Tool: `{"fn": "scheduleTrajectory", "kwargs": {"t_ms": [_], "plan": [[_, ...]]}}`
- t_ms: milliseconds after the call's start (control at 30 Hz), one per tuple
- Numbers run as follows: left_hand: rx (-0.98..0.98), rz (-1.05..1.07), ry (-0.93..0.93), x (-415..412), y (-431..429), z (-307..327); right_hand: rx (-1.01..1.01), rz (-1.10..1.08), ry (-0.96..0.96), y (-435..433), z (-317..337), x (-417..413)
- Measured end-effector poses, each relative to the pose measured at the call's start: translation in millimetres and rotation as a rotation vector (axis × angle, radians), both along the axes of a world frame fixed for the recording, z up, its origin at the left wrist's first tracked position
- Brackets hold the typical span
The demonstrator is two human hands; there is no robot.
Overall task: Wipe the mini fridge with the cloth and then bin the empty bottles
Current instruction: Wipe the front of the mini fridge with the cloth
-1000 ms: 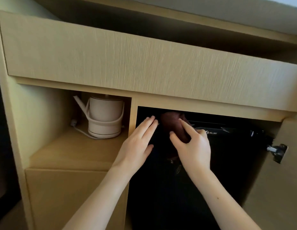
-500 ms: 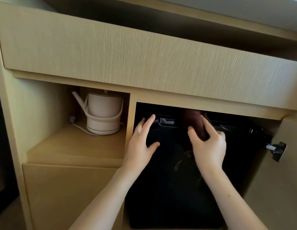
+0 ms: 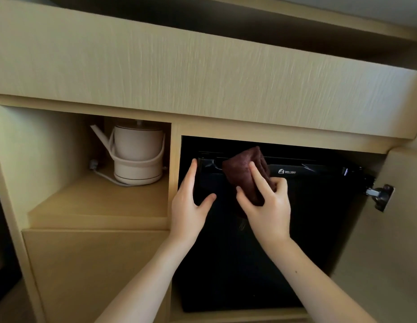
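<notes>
A black mini fridge (image 3: pixel 307 220) sits inside a wooden cabinet compartment, its door closed. My right hand (image 3: pixel 267 206) holds a folded dark red cloth (image 3: pixel 244 169) against the top edge of the fridge door. My left hand (image 3: pixel 191 201) rests on the fridge door's upper left corner, fingers straight and thumb spread. No bottles are in view.
A white electric kettle (image 3: pixel 137 157) with its cord stands in the open shelf to the left. A wide wooden panel (image 3: pixel 202 73) overhangs above. The cabinet door (image 3: pixel 401 229) stands open at the right, with a metal hinge (image 3: pixel 380 194).
My right hand with the cloth slid right along the fridge's top edge, then back left. My left hand shifted slightly on the door's left corner. The camera view dropped a little.
</notes>
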State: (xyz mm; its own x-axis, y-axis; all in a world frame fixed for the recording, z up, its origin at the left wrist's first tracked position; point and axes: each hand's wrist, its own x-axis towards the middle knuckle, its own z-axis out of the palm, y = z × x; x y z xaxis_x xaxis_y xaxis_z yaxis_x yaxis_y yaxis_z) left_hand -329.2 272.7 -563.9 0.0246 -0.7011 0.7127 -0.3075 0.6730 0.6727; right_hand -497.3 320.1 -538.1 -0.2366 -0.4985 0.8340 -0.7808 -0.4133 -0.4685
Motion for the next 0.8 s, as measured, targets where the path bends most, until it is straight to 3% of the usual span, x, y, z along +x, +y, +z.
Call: {"fn": "scheduleTrajectory", "kwargs": {"t_ms": [100, 233, 467, 567, 733, 800], "plan": [[0.007, -0.013, -0.010, 2.1, -1.9, -1.1, 0.012, -0.039, -0.009, 1.7, 8.9, -18.9], [0.002, -0.001, -0.005, 1.1, -0.6, -1.3, 0.025, -0.134, -0.349, 7.4, 17.2, -36.6], [-0.001, 0.037, 0.028, -3.5, 3.6, -9.9, 0.005, -0.019, 0.032, 2.6, 4.9, 18.1], [0.004, 0.022, 0.025, -1.1, 2.8, -12.9, -0.010, -0.072, 0.145, 3.9, 10.5, -5.9], [0.020, 0.003, 0.043, -0.6, 5.5, -12.8, -0.028, -0.165, 0.151, 14.5, 6.4, -52.9], [0.012, 0.009, 0.034, -0.3, 5.4, -12.8, -0.071, -0.132, 0.299, 11.9, 5.0, -43.8]]}}
